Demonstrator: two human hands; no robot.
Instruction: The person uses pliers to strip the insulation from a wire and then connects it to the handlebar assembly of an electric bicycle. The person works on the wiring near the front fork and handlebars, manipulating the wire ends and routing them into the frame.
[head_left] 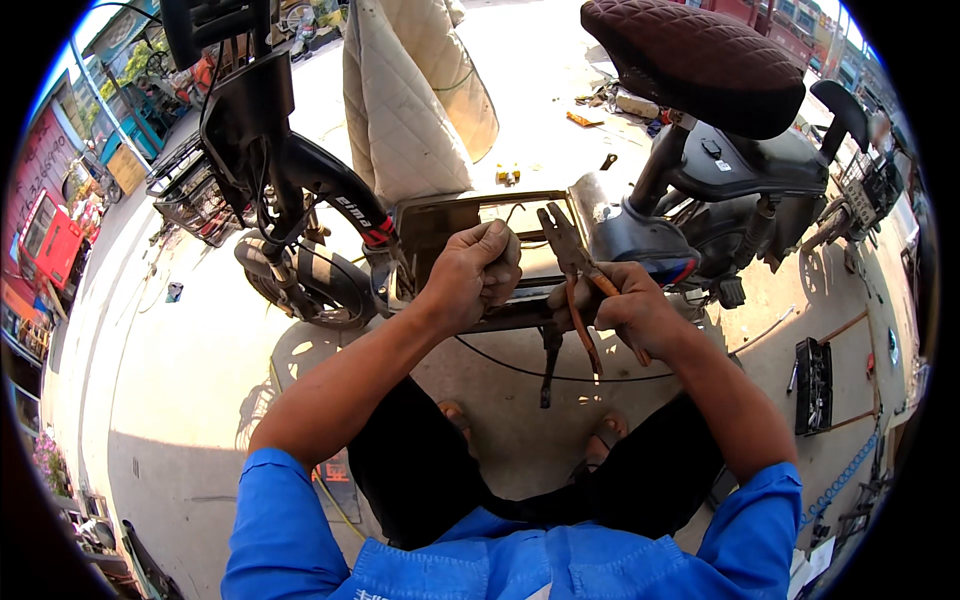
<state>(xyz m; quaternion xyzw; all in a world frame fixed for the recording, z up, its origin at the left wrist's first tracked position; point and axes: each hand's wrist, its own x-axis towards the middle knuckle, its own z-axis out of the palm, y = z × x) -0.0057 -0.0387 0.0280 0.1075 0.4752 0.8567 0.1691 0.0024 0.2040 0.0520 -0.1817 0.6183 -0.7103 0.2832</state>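
In front of me stands an electric bike with its open footboard compartment (410, 225) between the front fork and the seat. Above that compartment my left hand (472, 272) is closed in a pinch. A thin bent wire (515, 209) sticks up from its fingertips; the rest of it is hidden in the hand. Just to the right, my right hand (632, 308) grips pliers (566, 240) with worn orange handles. The jaws point up and away from me, close to the wire but apart from it. One handle hangs down below my fingers.
The quilted brown seat (710, 65) overhangs at the upper right. A pale quilted cover (405, 110) hangs by the handlebar, above the front wheel (318, 283). An open black tool case (815, 385) lies on the ground at right, near a blue coiled hose (842, 478).
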